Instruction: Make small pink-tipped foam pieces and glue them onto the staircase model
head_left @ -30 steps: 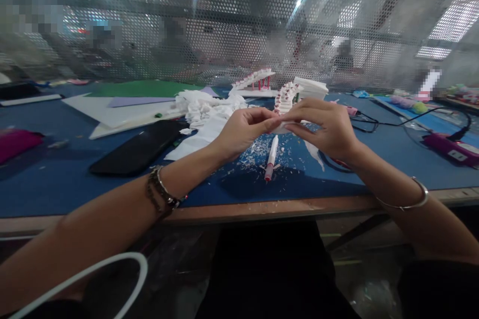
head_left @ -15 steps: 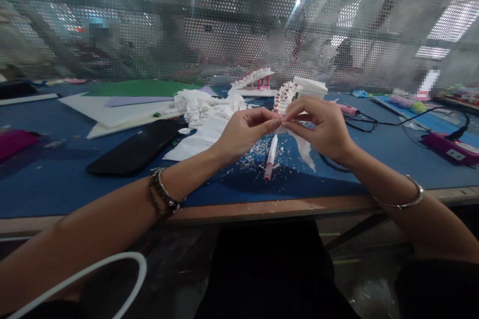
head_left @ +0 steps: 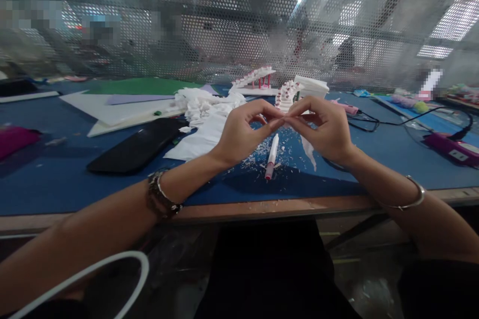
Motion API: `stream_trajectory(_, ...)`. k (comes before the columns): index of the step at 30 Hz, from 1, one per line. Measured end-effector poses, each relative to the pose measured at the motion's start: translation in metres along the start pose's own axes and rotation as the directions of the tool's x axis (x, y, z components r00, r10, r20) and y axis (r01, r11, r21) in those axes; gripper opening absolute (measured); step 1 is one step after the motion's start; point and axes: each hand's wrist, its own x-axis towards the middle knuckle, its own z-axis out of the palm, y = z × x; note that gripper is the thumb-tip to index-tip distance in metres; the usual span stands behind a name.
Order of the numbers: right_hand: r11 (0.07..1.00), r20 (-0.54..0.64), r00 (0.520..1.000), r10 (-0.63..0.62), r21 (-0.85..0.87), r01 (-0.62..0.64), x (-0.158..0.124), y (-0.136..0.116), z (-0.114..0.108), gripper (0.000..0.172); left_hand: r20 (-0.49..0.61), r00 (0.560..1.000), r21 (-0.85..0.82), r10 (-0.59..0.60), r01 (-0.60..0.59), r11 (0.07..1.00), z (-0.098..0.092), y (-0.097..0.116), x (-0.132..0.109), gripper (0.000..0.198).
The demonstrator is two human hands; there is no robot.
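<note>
My left hand (head_left: 249,129) and my right hand (head_left: 321,127) meet fingertip to fingertip above the blue table. Each is pinched closed; whatever sits between the fingertips is too small or hidden to make out. Below them lies a white marker (head_left: 273,155) with a red end, among white shavings (head_left: 254,157). Just behind the fingertips stands a curved white stepped model (head_left: 286,93) with dark red bits on its steps. A torn white paper scrap (head_left: 309,153) hangs or lies under my right hand. Left of my left hand are crumpled white tissues (head_left: 202,107).
A black phone-like slab (head_left: 136,148) and white and green sheets (head_left: 138,86) lie to the left. Another white stepped model on red posts (head_left: 258,79) stands behind. At right are a pink tool (head_left: 346,108), its black cable and a purple power strip (head_left: 451,148).
Both hands keep their fingertips together, with the fingers shifted slightly. The left fingers now lie more against the right ones. The table items look the same.
</note>
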Motion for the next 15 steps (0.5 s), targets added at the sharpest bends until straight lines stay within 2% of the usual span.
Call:
stream_trajectory(6, 0.996, -0.003, 1.0, 0.029, 0.088, -0.029, 0.003, -0.0019, -0.0021, 0.006, 0.019, 0.986, -0.214, -0.163, 0.163, 0.963, 0.0004, -0.0059, 0.0017, 0.016)
stream_trajectory(10, 0.981, -0.032, 0.998, 0.062, 0.186, -0.055, 0.0027, -0.0024, 0.0006, 0.005, 0.058, 0.972, -0.366, -0.227, 0.233, 0.901, 0.0016, -0.0088, 0.002, 0.019)
stream_trajectory(15, 0.973, -0.029, 0.996, 0.087, 0.215, -0.079, 0.0011, -0.0041, 0.0025, 0.009, 0.138, 0.944, -0.47, -0.301, 0.33, 0.818, 0.0016, -0.0058, 0.0029, 0.022)
